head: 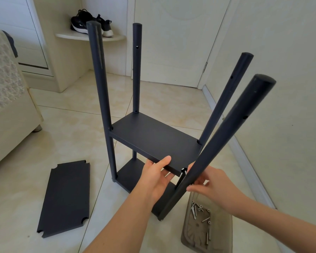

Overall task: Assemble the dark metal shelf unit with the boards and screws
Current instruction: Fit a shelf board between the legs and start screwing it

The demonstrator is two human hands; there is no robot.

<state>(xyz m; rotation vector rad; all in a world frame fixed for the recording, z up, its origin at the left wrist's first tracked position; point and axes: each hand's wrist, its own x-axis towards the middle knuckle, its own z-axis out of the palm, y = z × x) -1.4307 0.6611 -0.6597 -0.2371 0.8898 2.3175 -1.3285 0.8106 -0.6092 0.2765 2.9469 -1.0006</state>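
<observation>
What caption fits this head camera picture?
Left hand holds the middle board while right hand holds a leaning post.

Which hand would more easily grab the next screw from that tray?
Probably the right hand: the tray of screws lies just below it, though it must first release the tilted pole. The left hand holds the middle board by its edge.
</observation>
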